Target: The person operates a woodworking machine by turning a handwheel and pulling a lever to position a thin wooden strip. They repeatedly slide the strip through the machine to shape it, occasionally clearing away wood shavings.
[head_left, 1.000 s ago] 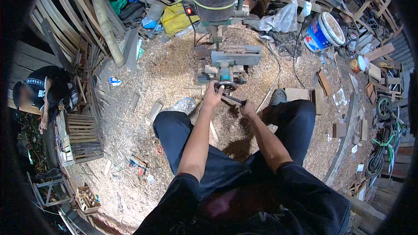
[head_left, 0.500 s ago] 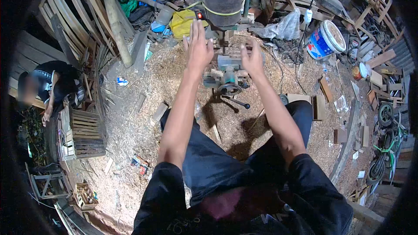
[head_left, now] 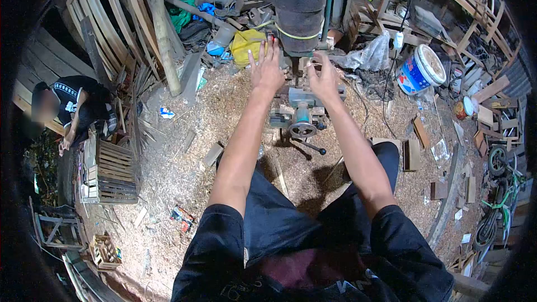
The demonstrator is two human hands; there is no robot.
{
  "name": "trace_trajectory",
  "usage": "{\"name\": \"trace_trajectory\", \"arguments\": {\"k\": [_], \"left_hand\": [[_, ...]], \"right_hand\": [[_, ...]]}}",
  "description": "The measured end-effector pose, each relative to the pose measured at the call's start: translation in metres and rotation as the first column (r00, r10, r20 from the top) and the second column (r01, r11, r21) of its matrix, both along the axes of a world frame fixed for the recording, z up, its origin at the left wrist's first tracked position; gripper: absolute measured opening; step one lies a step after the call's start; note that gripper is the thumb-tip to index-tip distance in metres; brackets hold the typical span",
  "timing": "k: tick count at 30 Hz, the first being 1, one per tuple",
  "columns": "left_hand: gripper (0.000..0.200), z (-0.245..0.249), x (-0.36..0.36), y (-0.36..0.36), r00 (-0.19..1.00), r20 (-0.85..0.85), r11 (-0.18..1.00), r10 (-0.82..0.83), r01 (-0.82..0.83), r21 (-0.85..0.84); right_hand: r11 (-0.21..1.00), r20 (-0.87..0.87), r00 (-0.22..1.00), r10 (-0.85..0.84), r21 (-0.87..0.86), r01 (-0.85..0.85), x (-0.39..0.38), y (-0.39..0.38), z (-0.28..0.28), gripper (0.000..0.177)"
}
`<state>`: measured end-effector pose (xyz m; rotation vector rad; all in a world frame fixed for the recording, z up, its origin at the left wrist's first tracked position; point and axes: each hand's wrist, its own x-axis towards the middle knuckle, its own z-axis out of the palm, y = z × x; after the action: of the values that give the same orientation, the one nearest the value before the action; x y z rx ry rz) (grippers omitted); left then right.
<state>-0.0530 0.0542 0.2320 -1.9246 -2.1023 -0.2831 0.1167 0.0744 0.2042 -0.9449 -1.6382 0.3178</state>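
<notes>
My left hand [head_left: 268, 71] is raised with its fingers spread, palm down, left of the machine and in front of a yellow cloth [head_left: 245, 46]. My right hand [head_left: 324, 80] is over the right side of the machine's vise [head_left: 302, 96], its fingers apart and curved, nothing visible in them. Behind the hands rises the dark motor housing [head_left: 299, 14] with a yellow band round it. Below the vise is a round handwheel [head_left: 302, 129], and a lever with a black knob [head_left: 321, 151] points right.
Wood shavings cover the floor [head_left: 179, 173]. Another person [head_left: 78, 106] sits at the left beside a slatted crate [head_left: 116, 173]. A blue and white bucket [head_left: 419, 70] stands at the right, near scrap wood and a small bike [head_left: 495, 201]. A pole [head_left: 162, 33] leans at upper left.
The view has shifted, so the scene sits slightly lower and more to the right. My left hand has turned palm down with its fingers spread; my right hand stays near the vise.
</notes>
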Motion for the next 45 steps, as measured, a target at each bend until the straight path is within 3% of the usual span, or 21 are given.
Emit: {"name": "trace_trajectory", "arguments": {"k": [5, 6, 9, 12, 14, 15, 16, 19, 20, 22, 24, 27, 29, 31, 33, 34, 38, 41, 44, 45], "left_hand": [[0.085, -0.036, -0.005, -0.012, 0.999, 0.022, 0.971, 0.030, -0.024, -0.237], [0.084, -0.045, -0.007, -0.018, 0.998, 0.042, 0.962, 0.052, -0.039, -0.269], [0.080, -0.109, -0.013, -0.030, 0.968, 0.247, 0.972, 0.047, 0.013, -0.236], [0.072, -0.205, -0.009, -0.034, 0.803, 0.588, 0.911, 0.096, 0.167, -0.376], [0.063, -0.223, 0.007, -0.059, 0.691, 0.723, 0.918, 0.031, 0.266, -0.293], [0.059, -0.230, 0.018, -0.072, 0.624, 0.782, 0.918, 0.001, 0.310, -0.249], [0.050, -0.217, 0.031, -0.090, 0.539, 0.834, 0.937, -0.115, 0.338, -0.089], [0.040, -0.243, 0.050, -0.088, 0.534, 0.834, 0.981, -0.140, 0.191, 0.043], [0.040, -0.247, 0.053, -0.085, 0.554, 0.829, 0.990, -0.081, 0.142, 0.002], [0.034, -0.231, 0.064, -0.073, 0.566, 0.813, 0.990, -0.136, 0.109, 0.090], [0.028, -0.238, 0.075, -0.050, 0.584, 0.787, 0.980, -0.198, 0.093, 0.178], [0.024, -0.220, 0.096, -0.031, 0.666, 0.737, 0.993, -0.113, 0.098, 0.064], [0.025, -0.236, 0.102, -0.020, 0.696, 0.713, 0.995, -0.091, 0.031, 0.096], [0.027, -0.252, 0.107, -0.017, 0.740, 0.672, 0.998, 0.026, -0.064, 0.031], [0.027, -0.260, 0.108, -0.010, 0.747, 0.664, 0.987, 0.028, -0.125, 0.099], [0.027, -0.254, 0.111, -0.014, 0.752, 0.657, 0.987, 0.054, -0.138, 0.077], [0.026, -0.253, 0.110, -0.016, 0.770, 0.637, 0.979, 0.022, -0.146, 0.142], [0.026, -0.249, 0.110, -0.017, 0.743, 0.669, 0.981, -0.011, -0.122, 0.151], [0.029, -0.248, 0.107, -0.018, 0.734, 0.679, 0.991, 0.022, -0.108, 0.084], [0.030, -0.246, 0.106, -0.019, 0.729, 0.683, 0.993, 0.033, -0.103, 0.062]], "right_hand": [[0.992, -0.038, 0.997, 0.070, -0.107, -0.074, -0.001, -0.012, -0.034, 0.032], [0.999, 0.026, 0.999, 0.040, 0.003, -0.040, 0.004, -0.005, -0.056, 0.033], [0.964, 0.060, 0.998, -0.018, -0.263, 0.033, 0.026, -0.024, -0.086, 0.038], [0.763, 0.219, 0.975, 0.034, -0.636, 0.116, 0.059, -0.028, -0.170, 0.044], [0.904, 0.279, 0.960, 0.038, -0.418, 0.086, 0.085, -0.046, -0.235, 0.049], [0.755, 0.293, 0.953, 0.075, -0.641, 0.138, 0.098, -0.058, -0.251, 0.049], [0.553, 0.329, 0.936, 0.123, -0.806, 0.211, 0.111, -0.071, -0.264, 0.050], [0.379, 0.497, 0.849, 0.178, -0.831, 0.407, 0.132, -0.102, -0.293, 0.048], [0.392, 0.487, 0.859, 0.158, -0.829, 0.398, 0.136, -0.104, -0.298, 0.048], [0.414, 0.464, 0.878, 0.120, -0.827, 0.380, 0.137, -0.110, -0.298, 0.047], [0.509, 0.382, 0.924, 0.021, -0.799, 0.319, 0.130, -0.107, -0.318, 0.047], [0.566, 0.281, 0.956, -0.082, -0.776, 0.277, 0.117, -0.081, -0.326, 0.047], [0.613, 0.187, 0.970, -0.152, -0.753, 0.241, 0.106, -0.062, -0.325, 0.048], [0.676, 0.231, 0.962, -0.148, -0.686, 0.269, 0.096, -0.043, -0.318, 0.052], [0.726, 0.279, 0.950, -0.142, -0.623, 0.291, 0.085, -0.036, -0.315, 0.056], [0.765, 0.325, 0.917, -0.233, -0.521, 0.379, 0.076, -0.040, -0.321, 0.057], [0.742, 0.077, 0.945, -0.318, -0.601, 0.299, 0.063, -0.039, -0.353, 0.052], [0.575, -0.122, 0.940, -0.318, -0.813, 0.089, 0.065, -0.038, -0.348, 0.049], [0.368, -0.457, 0.703, -0.545, -0.884, -0.289, 0.076, -0.035, -0.334, 0.036], [0.406, -0.347, 0.795, -0.498, -0.903, -0.140, 0.088, -0.028, -0.395, 0.036]]}}
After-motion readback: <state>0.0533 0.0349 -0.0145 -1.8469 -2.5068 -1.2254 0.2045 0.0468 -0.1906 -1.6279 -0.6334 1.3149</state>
